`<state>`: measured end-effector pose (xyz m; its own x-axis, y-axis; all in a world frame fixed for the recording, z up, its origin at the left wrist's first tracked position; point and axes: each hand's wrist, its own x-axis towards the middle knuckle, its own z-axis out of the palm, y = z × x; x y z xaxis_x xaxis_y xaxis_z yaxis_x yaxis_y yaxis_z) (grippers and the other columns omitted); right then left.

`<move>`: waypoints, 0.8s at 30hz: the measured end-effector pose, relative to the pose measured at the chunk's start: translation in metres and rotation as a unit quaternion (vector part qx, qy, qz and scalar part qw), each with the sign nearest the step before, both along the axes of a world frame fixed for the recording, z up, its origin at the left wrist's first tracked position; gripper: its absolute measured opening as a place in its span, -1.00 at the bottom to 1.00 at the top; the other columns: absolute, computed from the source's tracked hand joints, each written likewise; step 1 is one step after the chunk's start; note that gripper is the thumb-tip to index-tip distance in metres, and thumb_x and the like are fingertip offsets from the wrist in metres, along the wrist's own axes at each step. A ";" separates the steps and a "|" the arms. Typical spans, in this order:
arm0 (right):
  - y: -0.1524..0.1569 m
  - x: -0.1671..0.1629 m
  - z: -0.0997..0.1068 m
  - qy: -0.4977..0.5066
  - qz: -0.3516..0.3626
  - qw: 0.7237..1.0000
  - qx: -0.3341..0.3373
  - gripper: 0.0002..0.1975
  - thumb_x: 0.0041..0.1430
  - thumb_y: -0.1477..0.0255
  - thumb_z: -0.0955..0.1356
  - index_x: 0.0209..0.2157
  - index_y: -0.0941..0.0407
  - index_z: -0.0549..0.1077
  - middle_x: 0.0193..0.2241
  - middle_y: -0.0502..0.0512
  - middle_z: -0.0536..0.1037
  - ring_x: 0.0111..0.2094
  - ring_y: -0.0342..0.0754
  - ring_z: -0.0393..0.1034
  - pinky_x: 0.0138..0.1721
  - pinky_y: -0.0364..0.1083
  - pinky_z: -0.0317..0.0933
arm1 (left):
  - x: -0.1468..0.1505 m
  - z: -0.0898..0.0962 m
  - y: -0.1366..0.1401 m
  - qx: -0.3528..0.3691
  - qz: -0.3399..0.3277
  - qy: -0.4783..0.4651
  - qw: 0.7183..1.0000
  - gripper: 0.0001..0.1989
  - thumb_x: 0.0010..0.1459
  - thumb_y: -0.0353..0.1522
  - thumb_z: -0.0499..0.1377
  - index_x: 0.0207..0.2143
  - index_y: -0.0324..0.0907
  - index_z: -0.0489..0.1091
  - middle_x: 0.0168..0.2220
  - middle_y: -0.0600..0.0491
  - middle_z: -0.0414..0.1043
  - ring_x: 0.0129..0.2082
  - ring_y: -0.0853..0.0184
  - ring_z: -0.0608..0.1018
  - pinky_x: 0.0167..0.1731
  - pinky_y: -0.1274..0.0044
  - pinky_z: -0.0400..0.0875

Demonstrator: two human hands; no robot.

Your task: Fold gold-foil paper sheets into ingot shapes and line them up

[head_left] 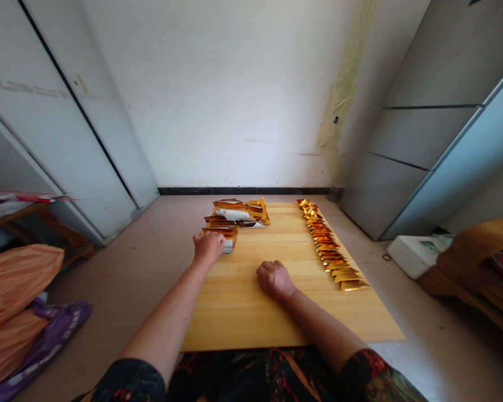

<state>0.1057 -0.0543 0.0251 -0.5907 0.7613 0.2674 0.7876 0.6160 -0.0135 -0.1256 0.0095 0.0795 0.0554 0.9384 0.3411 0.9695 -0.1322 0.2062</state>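
My left hand [209, 247] is closed at the near end of the left group of brown and gold foil packets [222, 229]. Its knuckles face up, and what its fingers hold, if anything, is hidden. A whitish piece [228, 246] shows just right of that hand. On the bare middle of the wooden table [235, 312] rests my right hand [274, 278], its fingers curled under and nothing visible in them. Along the table's right edge runs a long overlapping row of shiny gold foil packets [329, 248], apart from both hands.
Behind the table is a white wall [235, 100] with a dark skirting. A grey refrigerator [423, 128] stands at right, near a white box [414, 254] and wooden furniture [482, 245]. Pale cabinets [67, 111] are at left, with orange and purple bags [20, 285] below.
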 end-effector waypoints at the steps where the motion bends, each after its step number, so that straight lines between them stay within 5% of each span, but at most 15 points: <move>1: 0.000 0.000 -0.001 0.002 0.000 1.000 0.000 -0.88 0.16 0.50 0.25 -0.41 0.14 0.41 -0.41 0.06 0.47 -0.39 -0.13 0.30 -0.36 -0.14 0.01 | -0.001 0.000 -0.001 0.029 -0.012 -0.002 1.000 -0.83 0.02 -0.45 0.10 -0.56 -0.15 0.44 -0.43 -0.01 0.52 -0.29 0.21 0.44 -0.09 0.29 0.06; 5: 0.000 0.001 -0.007 0.038 -0.008 0.999 -0.021 -0.87 0.14 0.51 0.25 -0.40 0.14 0.43 -0.40 0.09 0.47 -0.36 -0.10 0.32 -0.32 -0.14 0.08 | 0.001 0.002 -0.008 0.147 -0.063 -0.011 0.987 -0.84 0.06 -0.44 0.08 -0.56 -0.16 0.36 -0.48 0.03 0.48 -0.32 0.24 0.45 -0.08 0.32 0.10; 8: 0.003 0.004 -0.007 0.157 -0.025 0.986 -0.050 -0.76 0.07 0.57 0.24 -0.23 0.13 0.43 -0.30 0.10 0.48 -0.34 -0.10 0.34 -0.28 -0.15 0.16 | 0.013 0.005 -0.022 0.216 -0.116 -0.037 0.969 -0.85 0.12 -0.44 0.06 -0.49 -0.15 0.36 -0.41 0.05 0.50 -0.27 0.27 0.48 0.03 0.29 0.07; 12: 0.010 0.007 -0.002 0.386 -0.077 0.916 -0.078 -0.54 -0.01 0.56 0.24 -0.01 0.11 0.31 -0.08 0.13 0.40 -0.42 -0.18 0.31 -0.26 -0.14 0.25 | 0.040 0.004 -0.047 0.219 -0.187 -0.155 0.945 -0.88 0.12 -0.45 0.07 -0.45 -0.13 0.34 -0.35 0.10 0.52 -0.22 0.31 0.51 0.14 0.25 -0.02; 14: 0.014 0.008 0.003 0.475 -0.118 0.864 -0.116 -0.54 -0.01 0.48 0.28 0.00 0.09 0.29 -0.13 0.11 0.42 -0.46 -0.18 0.28 -0.29 -0.11 0.27 | 0.055 0.001 -0.056 0.187 -0.164 -0.289 0.925 -0.94 0.09 -0.40 0.11 -0.45 -0.14 0.33 -0.37 0.10 0.50 -0.27 0.31 0.51 0.10 0.27 0.09; 16: 0.016 0.007 0.008 0.555 -0.152 0.797 -0.181 -0.54 -0.01 0.35 0.31 -0.02 0.10 0.29 -0.21 0.09 0.44 -0.44 -0.16 0.30 -0.34 -0.11 0.28 | 0.071 -0.004 -0.062 0.130 -0.098 -0.484 0.860 -0.90 0.08 -0.31 0.14 -0.38 -0.14 0.30 -0.42 0.10 0.46 -0.38 0.33 0.50 -0.11 0.36 0.32; 19: 0.012 0.003 0.017 0.652 -0.168 0.665 -0.322 -0.44 0.04 0.16 0.31 0.06 0.08 0.21 -0.23 0.10 0.44 -0.37 -0.09 0.38 -0.38 -0.09 0.31 | 0.092 -0.010 -0.066 0.034 -0.062 -0.748 0.660 -0.74 0.04 -0.20 0.17 -0.27 -0.14 0.26 -0.39 0.12 0.45 -0.46 0.35 0.49 -0.35 0.45 0.39; 21: 0.008 -0.001 0.022 0.690 -0.159 0.567 -0.422 -0.41 0.12 0.07 0.23 0.12 0.04 0.11 -0.26 0.10 0.45 -0.39 -0.06 0.42 -0.38 -0.04 0.33 | 0.102 -0.011 -0.066 -0.011 -0.064 -0.829 0.556 -0.67 -0.04 -0.20 0.23 -0.25 -0.16 0.28 -0.33 0.08 0.47 -0.39 0.33 0.51 -0.34 0.45 0.40; 24: 0.004 -0.005 0.026 0.720 -0.147 0.461 -0.497 -0.46 0.19 0.03 0.11 0.10 0.04 0.13 -0.33 0.10 0.46 -0.44 -0.04 0.43 -0.41 -0.01 0.34 | 0.108 -0.013 -0.066 -0.050 -0.053 -0.876 0.477 -0.62 -0.13 -0.25 0.29 -0.25 -0.18 0.32 -0.30 0.06 0.50 -0.33 0.30 0.53 -0.30 0.45 0.41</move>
